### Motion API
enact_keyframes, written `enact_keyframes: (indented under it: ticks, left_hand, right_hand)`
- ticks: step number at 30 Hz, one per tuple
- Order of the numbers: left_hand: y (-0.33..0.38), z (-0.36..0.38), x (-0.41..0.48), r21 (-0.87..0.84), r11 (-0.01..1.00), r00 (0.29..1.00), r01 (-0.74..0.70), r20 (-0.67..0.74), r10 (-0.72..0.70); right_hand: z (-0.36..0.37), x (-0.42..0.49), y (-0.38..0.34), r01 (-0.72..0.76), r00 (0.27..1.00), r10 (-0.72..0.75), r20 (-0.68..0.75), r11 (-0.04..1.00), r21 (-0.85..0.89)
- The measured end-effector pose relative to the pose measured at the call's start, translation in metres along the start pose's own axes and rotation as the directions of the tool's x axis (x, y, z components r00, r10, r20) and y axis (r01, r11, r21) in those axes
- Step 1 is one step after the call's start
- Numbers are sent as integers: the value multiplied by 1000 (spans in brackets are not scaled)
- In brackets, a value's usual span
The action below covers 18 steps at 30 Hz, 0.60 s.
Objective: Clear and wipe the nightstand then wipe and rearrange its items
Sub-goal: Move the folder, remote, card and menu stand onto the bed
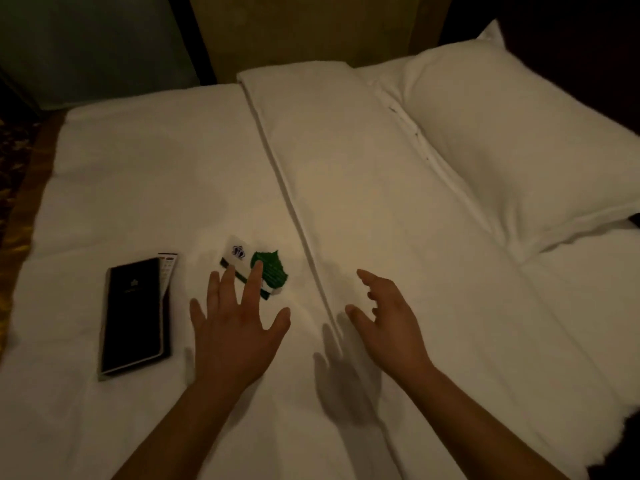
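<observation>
Soft white cloth bedding (363,174); glossy black folder (136,315); smooth white card (239,252) under a green paper leaf (272,270)

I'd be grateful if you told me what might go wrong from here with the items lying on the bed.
1. The left hand reaches with flat fingers at the white card and green leaf card. Thin cards on a soft duvet may slide or sink rather than lift.
2. They lie near the fold and might slip under it.
3. The dotted strip poking out from the black folder may drop out when that is lifted.
</observation>
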<state>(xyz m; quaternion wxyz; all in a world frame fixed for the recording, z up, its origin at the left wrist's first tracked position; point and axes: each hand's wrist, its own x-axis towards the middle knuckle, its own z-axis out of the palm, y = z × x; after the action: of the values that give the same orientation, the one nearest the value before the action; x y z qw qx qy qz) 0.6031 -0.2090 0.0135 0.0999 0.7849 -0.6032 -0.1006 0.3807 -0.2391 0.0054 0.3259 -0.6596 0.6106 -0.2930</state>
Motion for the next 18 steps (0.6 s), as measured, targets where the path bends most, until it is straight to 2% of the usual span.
enact_keyframes:
  ticks: [3, 6, 12, 18]
  left_hand:
    - [31, 11, -8, -18, 999, 999, -50, 14, 50]
    - [56, 23, -20, -31, 988, 988, -153, 15, 154]
    - [89, 42, -37, -50, 960, 958, -275, 66, 278]
    - [131, 50, -63, -54, 901, 891, -431, 134, 434]
  right_hand:
    - [-17, -12, 17, 10, 1000, -12, -21, 993, -118]
    - [-32, -30, 36, -52, 997, 41, -66, 984, -171]
    - [-54, -73, 61, -174, 979, 149, -136, 965, -197]
    - [-96, -127, 77, -294, 930, 243, -277, 942, -161]
